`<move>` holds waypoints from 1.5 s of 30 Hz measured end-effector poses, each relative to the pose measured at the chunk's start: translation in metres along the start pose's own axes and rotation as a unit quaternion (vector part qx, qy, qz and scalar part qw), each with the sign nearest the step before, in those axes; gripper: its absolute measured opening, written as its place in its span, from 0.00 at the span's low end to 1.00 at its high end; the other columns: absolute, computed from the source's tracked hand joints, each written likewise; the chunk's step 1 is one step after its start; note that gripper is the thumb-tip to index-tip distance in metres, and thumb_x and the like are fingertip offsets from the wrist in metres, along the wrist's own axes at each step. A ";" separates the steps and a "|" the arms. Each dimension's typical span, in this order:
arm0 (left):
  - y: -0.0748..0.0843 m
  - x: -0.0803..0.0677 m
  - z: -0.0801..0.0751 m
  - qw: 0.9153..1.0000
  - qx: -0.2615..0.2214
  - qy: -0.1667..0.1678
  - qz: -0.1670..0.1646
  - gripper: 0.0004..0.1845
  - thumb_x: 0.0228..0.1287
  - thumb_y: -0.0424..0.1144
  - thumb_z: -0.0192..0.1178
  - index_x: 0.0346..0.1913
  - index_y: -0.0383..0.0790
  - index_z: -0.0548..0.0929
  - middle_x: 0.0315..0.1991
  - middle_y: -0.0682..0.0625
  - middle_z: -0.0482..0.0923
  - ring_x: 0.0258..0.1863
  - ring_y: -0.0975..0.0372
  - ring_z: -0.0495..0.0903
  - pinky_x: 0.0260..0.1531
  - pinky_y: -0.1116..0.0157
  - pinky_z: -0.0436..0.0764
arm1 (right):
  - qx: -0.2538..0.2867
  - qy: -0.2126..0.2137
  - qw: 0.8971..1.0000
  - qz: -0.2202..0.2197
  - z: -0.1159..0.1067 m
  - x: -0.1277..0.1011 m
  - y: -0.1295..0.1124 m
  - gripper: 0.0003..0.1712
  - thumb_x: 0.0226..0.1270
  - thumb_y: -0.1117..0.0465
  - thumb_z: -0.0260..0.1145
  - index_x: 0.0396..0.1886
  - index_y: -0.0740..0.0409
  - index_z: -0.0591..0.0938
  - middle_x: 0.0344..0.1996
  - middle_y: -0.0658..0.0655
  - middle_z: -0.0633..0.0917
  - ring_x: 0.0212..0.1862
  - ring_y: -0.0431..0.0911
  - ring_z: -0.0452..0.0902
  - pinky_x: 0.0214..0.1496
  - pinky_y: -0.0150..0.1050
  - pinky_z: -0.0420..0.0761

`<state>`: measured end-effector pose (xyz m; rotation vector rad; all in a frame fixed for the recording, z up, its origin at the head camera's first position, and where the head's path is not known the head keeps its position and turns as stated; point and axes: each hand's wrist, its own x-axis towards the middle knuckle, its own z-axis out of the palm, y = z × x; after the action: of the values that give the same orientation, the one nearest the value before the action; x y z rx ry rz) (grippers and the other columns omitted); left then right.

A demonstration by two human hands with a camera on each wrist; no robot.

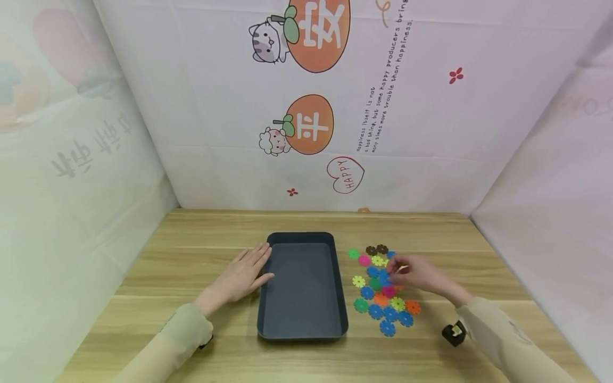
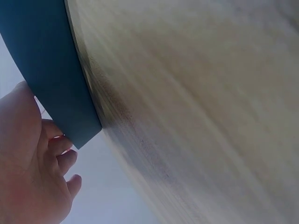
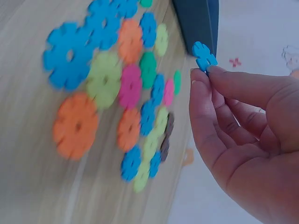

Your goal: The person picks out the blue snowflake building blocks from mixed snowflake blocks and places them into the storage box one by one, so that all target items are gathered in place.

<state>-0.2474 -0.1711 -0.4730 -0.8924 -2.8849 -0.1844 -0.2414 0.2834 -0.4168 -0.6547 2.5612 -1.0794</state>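
Between thumb and forefinger my right hand (image 1: 407, 271) pinches a blue notched plastic disc (image 3: 204, 56), lifted above the table in the right wrist view. Below it lies a spread of flower-shaped discs in blue, orange, yellow, green, pink and brown, among them an orange disc (image 3: 76, 126) and a yellow disc (image 3: 104, 80). My left hand (image 1: 241, 274) rests with extended fingers at the left rim of a dark grey rectangular tray (image 1: 304, 287). The left wrist view shows its fingers at the tray's outer wall (image 2: 51, 60). No disc shows inside the tray.
The wooden table (image 1: 210, 234) carries the tray at its middle, with the discs just right of it. A small black object (image 1: 453, 333) is by the right sleeve. White printed cloth (image 1: 215, 106) encloses the back and both sides.
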 end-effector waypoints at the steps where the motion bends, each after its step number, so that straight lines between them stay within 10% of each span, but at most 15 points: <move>1: 0.000 0.000 0.001 1.000 -0.001 0.001 0.000 0.38 0.75 0.57 0.48 0.77 0.35 0.58 0.78 0.40 0.55 0.78 0.48 0.57 0.75 0.45 0.59 | -0.003 -0.003 1.000 -0.007 0.002 0.003 -0.002 0.11 0.67 0.62 0.67 0.42 0.66 0.80 0.39 0.58 0.84 0.38 0.40 0.80 0.39 0.30 0.84; 45: 0.001 0.002 -0.001 1.000 -0.016 -0.016 -0.016 0.38 0.76 0.58 0.46 0.77 0.35 0.57 0.79 0.40 0.53 0.78 0.47 0.55 0.76 0.44 0.57 | -0.031 -0.132 0.988 -0.077 0.128 0.096 -0.110 0.03 0.61 0.69 0.70 0.34 0.63 0.83 0.30 0.56 0.87 0.29 0.36 0.80 0.33 0.25 0.80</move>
<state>-0.2485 -0.1690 -0.4717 -0.8635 -2.9354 -0.2222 -0.2366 0.0900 -0.4318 -0.9565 2.3546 -0.8934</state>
